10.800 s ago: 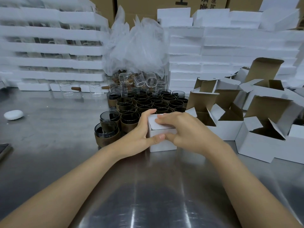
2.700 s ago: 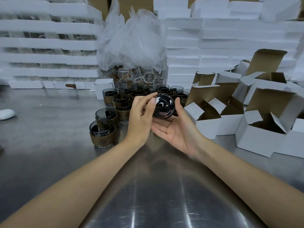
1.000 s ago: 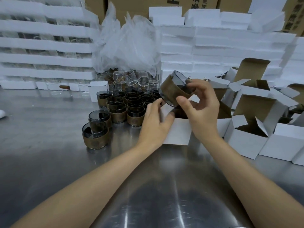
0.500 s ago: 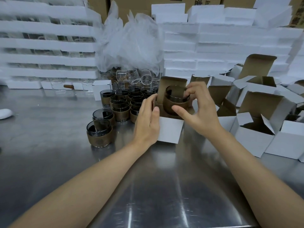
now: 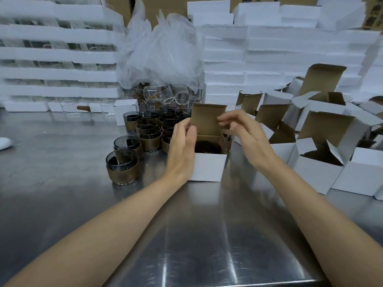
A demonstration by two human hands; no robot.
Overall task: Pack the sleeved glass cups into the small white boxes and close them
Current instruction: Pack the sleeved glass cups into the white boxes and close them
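Between the two hands, on the steel tabletop (image 5: 207, 235), stands a small white cardboard box (image 5: 208, 166) with a dark, brown-sleeved glass cup (image 5: 207, 146) already seated inside and its brown-lined lid flap (image 5: 207, 121) upright. The left hand (image 5: 182, 150) lies flat against the box's left wall, fingers together, likely to steady it. The right hand (image 5: 242, 133), just to the box's right, pinches the flap's right edge with its fingertips, apparently to fold it down and shut.
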